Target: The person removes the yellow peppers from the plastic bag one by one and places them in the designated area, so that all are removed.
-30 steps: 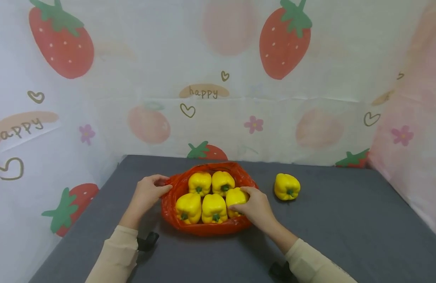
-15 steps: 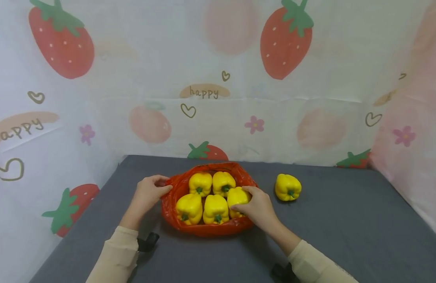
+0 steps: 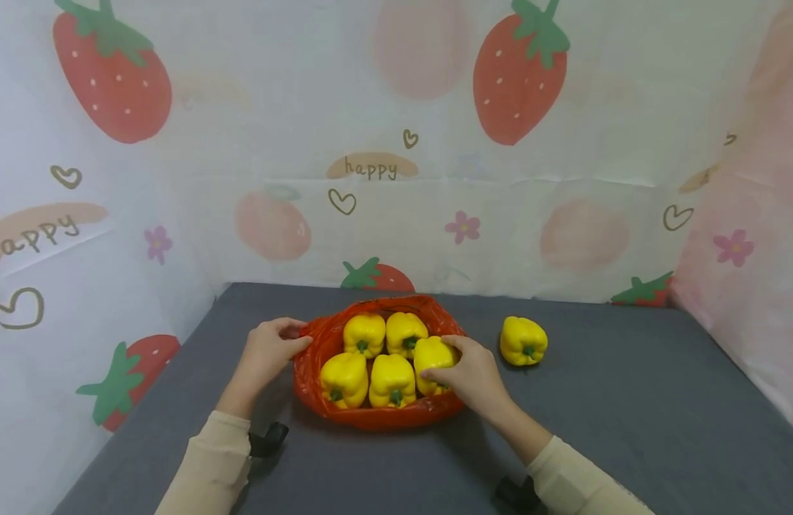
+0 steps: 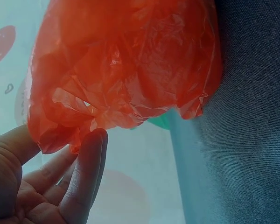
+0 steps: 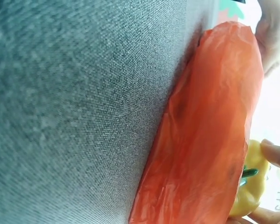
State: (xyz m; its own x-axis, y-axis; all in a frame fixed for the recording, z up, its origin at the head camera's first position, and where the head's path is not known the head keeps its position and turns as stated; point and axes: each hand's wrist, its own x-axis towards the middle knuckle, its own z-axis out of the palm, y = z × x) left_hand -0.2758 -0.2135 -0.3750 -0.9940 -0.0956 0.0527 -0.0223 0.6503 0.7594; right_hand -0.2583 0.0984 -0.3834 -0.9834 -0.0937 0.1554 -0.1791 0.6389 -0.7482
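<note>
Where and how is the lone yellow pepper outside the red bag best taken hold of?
The lone yellow pepper is probably best held across its rounded flanks, coming from above and the right. Its green stem faces the camera in the head view, leaving both flanks bare, and the red bag stands apart on its left, so the right looks clearer.

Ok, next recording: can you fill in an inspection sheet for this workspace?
Surface: dark grey, fabric-textured tabletop.
Job's things: open red plastic bag with five yellow bell peppers in its mouth; a loose yellow bell pepper on the tabletop, right of the bag and apart from it.
Clutter: nothing seen.
Hands: left hand pinches the bag's left edge; right hand grips the front-right pepper in the bag.
Cables: nothing seen.
Surroundings: pale backdrop printed with strawberries, flowers, hearts and "happy".
</note>
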